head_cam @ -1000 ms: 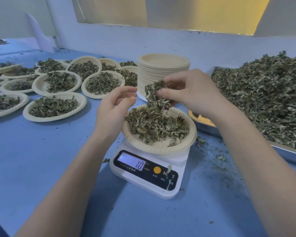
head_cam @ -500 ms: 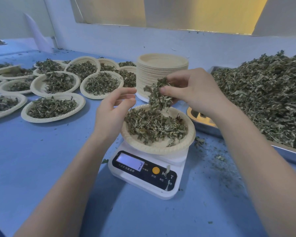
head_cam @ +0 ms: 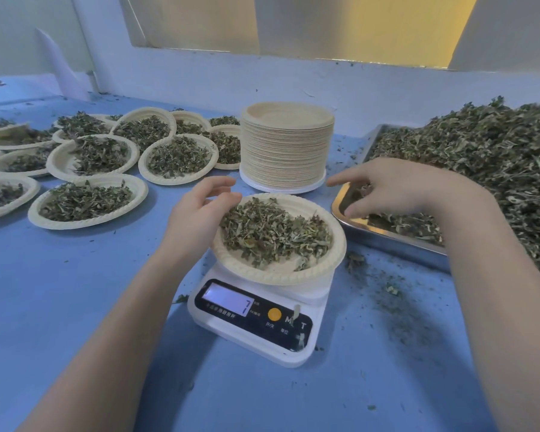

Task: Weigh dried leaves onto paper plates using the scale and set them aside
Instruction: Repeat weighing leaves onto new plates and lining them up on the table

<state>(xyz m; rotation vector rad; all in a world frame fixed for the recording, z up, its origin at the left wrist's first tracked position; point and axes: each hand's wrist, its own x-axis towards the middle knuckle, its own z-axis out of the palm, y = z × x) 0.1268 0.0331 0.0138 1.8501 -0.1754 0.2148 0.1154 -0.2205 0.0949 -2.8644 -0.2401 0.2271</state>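
On the scale [head_cam: 262, 310] showing 7, the plate [head_cam: 278, 272] of dried leaves [head_cam: 272, 232] sits mid-weighing, left hand [head_cam: 200, 213] relaxed at its rim, right hand [head_cam: 396, 188] loose-fingered over the tray [head_cam: 387, 241], likely adjusting the amount next.

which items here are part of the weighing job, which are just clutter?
In the job:
scale, reading 7
plate on the scale, holding leaves
tray of dried leaves
stack of empty plates
filled plates set aside
left hand at the plate rim
right hand over the tray corner

Lying about:
leaf crumbs on the blue table
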